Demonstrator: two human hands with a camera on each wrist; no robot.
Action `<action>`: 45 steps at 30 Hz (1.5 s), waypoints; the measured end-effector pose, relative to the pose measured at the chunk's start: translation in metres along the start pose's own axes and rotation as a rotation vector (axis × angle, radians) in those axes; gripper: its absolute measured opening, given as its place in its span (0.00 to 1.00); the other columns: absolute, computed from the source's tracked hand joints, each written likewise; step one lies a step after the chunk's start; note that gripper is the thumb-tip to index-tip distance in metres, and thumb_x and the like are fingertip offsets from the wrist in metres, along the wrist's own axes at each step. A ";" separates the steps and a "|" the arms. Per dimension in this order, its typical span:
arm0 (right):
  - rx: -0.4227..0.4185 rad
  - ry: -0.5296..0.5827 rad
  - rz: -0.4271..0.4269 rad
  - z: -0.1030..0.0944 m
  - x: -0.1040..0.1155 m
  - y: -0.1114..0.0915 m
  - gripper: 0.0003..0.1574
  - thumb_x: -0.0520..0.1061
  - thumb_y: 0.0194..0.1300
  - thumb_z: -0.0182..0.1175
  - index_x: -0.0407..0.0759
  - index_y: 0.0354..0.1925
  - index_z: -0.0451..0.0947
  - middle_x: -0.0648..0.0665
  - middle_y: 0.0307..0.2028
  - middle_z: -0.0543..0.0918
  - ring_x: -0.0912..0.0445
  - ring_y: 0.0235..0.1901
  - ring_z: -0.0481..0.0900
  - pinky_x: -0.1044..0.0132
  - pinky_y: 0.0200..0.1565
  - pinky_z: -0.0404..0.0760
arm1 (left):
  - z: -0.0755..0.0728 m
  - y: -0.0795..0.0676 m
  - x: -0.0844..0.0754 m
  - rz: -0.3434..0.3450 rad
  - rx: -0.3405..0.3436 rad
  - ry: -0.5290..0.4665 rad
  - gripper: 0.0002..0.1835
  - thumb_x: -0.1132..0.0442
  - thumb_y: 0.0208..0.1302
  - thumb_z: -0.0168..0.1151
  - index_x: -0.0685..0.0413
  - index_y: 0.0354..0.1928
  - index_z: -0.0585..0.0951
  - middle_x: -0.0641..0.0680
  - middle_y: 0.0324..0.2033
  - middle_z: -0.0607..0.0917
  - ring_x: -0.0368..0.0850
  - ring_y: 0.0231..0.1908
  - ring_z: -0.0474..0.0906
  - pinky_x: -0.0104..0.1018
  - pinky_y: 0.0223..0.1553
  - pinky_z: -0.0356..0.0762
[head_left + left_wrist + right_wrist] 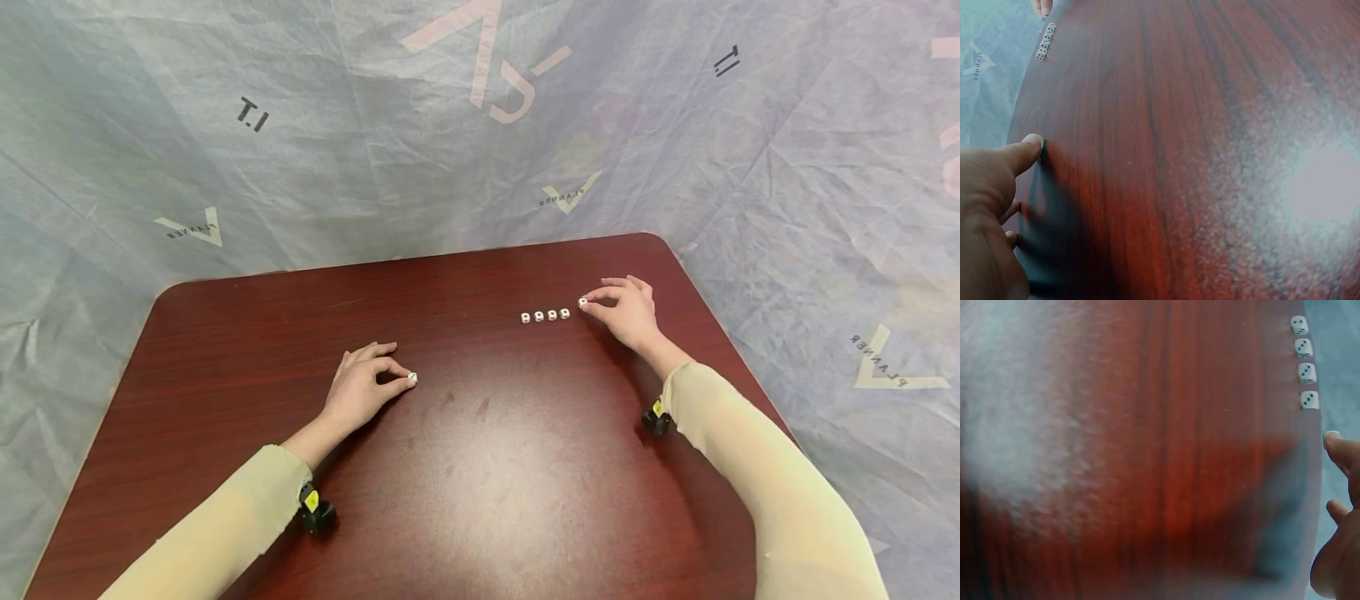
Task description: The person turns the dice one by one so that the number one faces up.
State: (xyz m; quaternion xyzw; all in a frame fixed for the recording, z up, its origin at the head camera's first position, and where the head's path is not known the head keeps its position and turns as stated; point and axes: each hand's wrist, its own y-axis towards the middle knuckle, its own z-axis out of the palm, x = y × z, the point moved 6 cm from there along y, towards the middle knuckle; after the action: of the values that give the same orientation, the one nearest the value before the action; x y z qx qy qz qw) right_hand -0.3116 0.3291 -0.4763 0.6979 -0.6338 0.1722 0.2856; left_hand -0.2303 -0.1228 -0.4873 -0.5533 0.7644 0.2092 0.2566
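Note:
Between its thumb and forefinger, my left hand [358,390] pinches a small white die [412,378] over the left-middle of the table. Toward the back right, my right hand [628,315] pinches another white die [582,303] by the fingertips. Just left of that hand, several white dice [552,315] sit in a short row, dark spots on top. In the right wrist view the row's nearest die [1309,400] shows dark pips, while the pinched die is out of sight. The left wrist view shows my left thumb [1022,153] mostly hiding its die.
A glossy dark red-brown wooden table [450,433] with rounded corners carries everything, with a bright light reflection near its middle. Grey printed sheeting [375,167] hangs behind and beside it. Black wrist cameras [319,510] are strapped under both sleeves.

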 end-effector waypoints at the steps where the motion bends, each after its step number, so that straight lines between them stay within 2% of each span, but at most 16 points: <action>1: 0.007 -0.006 -0.003 0.002 -0.001 -0.001 0.12 0.50 0.65 0.72 0.44 0.43 0.91 0.33 0.64 0.76 0.32 0.73 0.50 0.33 0.70 0.45 | 0.000 0.000 0.000 0.001 0.000 -0.001 0.05 0.50 0.65 0.73 0.39 0.38 0.90 0.57 0.70 0.73 0.61 0.75 0.56 0.65 0.75 0.37; 7: 0.040 -0.019 -0.005 0.009 -0.001 -0.005 0.12 0.50 0.68 0.70 0.44 0.44 0.91 0.33 0.66 0.74 0.32 0.74 0.49 0.29 0.69 0.44 | 0.000 -0.001 0.001 -0.006 0.002 -0.002 0.05 0.50 0.65 0.73 0.39 0.38 0.90 0.56 0.71 0.73 0.61 0.76 0.56 0.64 0.75 0.36; 19: 0.049 -0.015 -0.005 0.014 -0.002 -0.008 0.12 0.49 0.67 0.70 0.45 0.45 0.91 0.33 0.66 0.74 0.32 0.74 0.48 0.30 0.70 0.43 | 0.000 -0.001 0.001 -0.002 0.002 -0.001 0.05 0.50 0.65 0.73 0.39 0.38 0.90 0.57 0.71 0.73 0.61 0.75 0.56 0.65 0.75 0.37; 28: 0.056 -0.022 -0.018 0.013 -0.001 -0.006 0.15 0.48 0.67 0.71 0.44 0.49 0.90 0.32 0.67 0.73 0.32 0.75 0.48 0.31 0.71 0.42 | 0.000 0.000 0.001 0.001 -0.003 0.004 0.05 0.50 0.65 0.73 0.38 0.38 0.90 0.56 0.70 0.73 0.60 0.75 0.56 0.65 0.75 0.37; 45: 0.087 -0.043 -0.027 0.012 0.002 -0.005 0.13 0.48 0.67 0.71 0.48 0.48 0.91 0.34 0.70 0.70 0.33 0.76 0.45 0.30 0.71 0.41 | 0.000 0.000 0.000 -0.001 -0.004 0.008 0.05 0.50 0.65 0.73 0.39 0.38 0.90 0.56 0.70 0.74 0.60 0.75 0.56 0.65 0.75 0.37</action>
State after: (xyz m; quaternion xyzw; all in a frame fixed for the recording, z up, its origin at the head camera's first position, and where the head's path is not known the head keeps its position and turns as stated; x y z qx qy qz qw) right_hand -0.3076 0.3209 -0.4854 0.7218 -0.6222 0.1804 0.2437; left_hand -0.2307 -0.1227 -0.4874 -0.5550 0.7647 0.2084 0.2526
